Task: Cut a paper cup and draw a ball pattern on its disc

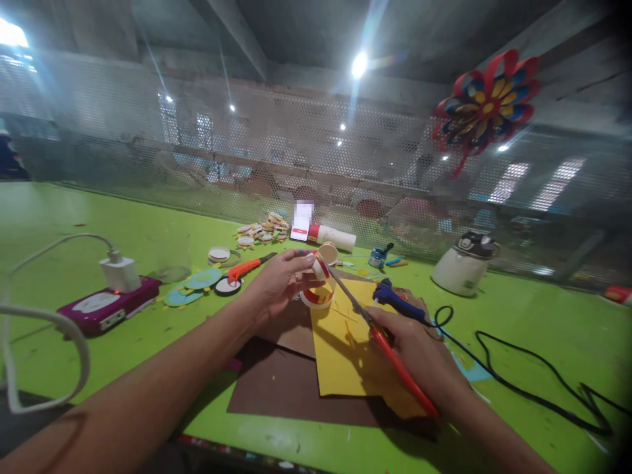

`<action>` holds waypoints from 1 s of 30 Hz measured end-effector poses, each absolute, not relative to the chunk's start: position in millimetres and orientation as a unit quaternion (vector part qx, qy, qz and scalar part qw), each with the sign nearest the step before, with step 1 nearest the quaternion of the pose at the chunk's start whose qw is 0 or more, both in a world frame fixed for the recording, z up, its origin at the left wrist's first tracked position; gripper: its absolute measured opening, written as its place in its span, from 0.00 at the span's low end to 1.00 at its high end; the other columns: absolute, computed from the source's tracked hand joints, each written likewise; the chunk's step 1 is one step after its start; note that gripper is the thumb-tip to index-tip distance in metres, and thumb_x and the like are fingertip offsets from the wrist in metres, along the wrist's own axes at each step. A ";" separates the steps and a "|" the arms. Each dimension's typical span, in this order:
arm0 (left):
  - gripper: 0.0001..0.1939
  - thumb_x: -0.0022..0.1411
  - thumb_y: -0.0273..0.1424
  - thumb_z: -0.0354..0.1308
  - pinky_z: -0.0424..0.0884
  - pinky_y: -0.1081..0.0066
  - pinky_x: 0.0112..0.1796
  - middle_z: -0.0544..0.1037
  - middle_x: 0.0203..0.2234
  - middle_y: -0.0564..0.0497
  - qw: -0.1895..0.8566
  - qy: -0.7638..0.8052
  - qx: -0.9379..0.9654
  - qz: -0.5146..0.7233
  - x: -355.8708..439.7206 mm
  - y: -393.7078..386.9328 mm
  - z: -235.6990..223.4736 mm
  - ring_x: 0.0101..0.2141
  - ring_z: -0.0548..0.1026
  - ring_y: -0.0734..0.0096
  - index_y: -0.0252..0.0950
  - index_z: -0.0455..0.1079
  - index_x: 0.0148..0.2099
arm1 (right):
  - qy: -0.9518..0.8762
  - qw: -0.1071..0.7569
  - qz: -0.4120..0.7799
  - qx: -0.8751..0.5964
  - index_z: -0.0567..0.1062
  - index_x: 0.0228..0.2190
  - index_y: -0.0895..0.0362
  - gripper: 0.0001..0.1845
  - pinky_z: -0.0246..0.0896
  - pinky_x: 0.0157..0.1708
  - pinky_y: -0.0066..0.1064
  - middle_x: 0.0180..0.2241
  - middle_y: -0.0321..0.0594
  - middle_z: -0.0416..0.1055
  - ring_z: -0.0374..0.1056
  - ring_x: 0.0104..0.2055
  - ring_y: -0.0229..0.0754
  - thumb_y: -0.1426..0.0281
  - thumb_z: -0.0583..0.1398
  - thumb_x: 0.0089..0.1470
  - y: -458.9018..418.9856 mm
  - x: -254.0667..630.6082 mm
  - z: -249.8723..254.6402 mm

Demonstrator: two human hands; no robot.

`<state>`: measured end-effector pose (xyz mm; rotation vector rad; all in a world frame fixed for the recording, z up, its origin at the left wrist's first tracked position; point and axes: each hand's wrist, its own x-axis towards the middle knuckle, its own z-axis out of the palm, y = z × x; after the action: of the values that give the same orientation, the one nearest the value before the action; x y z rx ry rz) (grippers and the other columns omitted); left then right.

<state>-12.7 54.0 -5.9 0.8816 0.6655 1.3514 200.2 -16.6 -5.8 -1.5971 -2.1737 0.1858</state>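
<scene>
My left hand point(281, 280) is closed on a looped red-and-white paper strip point(318, 289), held just above the table. In my right hand point(415, 352) are red-handled scissors point(390, 352), their blades pointing up-left with the tips touching the strip. Under both hands a yellow paper sheet point(343, 359) lies on a brown sheet point(281, 388), on the green table point(518, 329).
A blue glue gun point(395, 296) with a black cord point(523, 375) lies right of the yellow sheet. A purple power strip point(106, 306) with a white charger sits at left. Paper discs, a red cutter point(247, 266), a white tube point(333, 237) and a white pot point(464, 266) stand farther back before a mesh wall.
</scene>
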 end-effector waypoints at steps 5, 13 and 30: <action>0.07 0.61 0.18 0.60 0.80 0.63 0.35 0.80 0.34 0.43 0.645 0.297 0.395 0.582 -12.2 53.7 -7.3 0.32 0.81 0.63 0.30 0.70 0.42 | -0.790 0.216 0.080 -0.568 0.80 0.35 0.55 0.17 0.60 0.27 0.27 0.28 0.36 0.77 0.70 0.28 0.42 0.75 0.53 0.50 -17.4 199.5 -4.4; 0.09 0.58 0.17 0.62 0.80 0.62 0.38 0.79 0.35 0.43 0.642 0.280 0.403 0.589 -11.1 56.1 -9.9 0.33 0.81 0.64 0.31 0.69 0.41 | -0.790 0.233 0.099 -0.559 0.79 0.33 0.54 0.16 0.61 0.29 0.27 0.27 0.34 0.76 0.69 0.28 0.42 0.75 0.52 0.51 -17.0 200.6 -5.6; 0.07 0.61 0.17 0.60 0.80 0.61 0.39 0.81 0.35 0.40 0.634 0.281 0.401 0.599 -9.2 53.7 -8.4 0.33 0.82 0.62 0.29 0.69 0.42 | -0.787 0.244 0.084 -0.560 0.81 0.35 0.56 0.18 0.65 0.32 0.30 0.32 0.41 0.80 0.72 0.31 0.46 0.73 0.53 0.49 -17.3 196.6 -5.2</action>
<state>-9.2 53.7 -8.4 0.9166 0.6416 1.3706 196.6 -17.3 -5.2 -1.5302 -2.1508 0.2299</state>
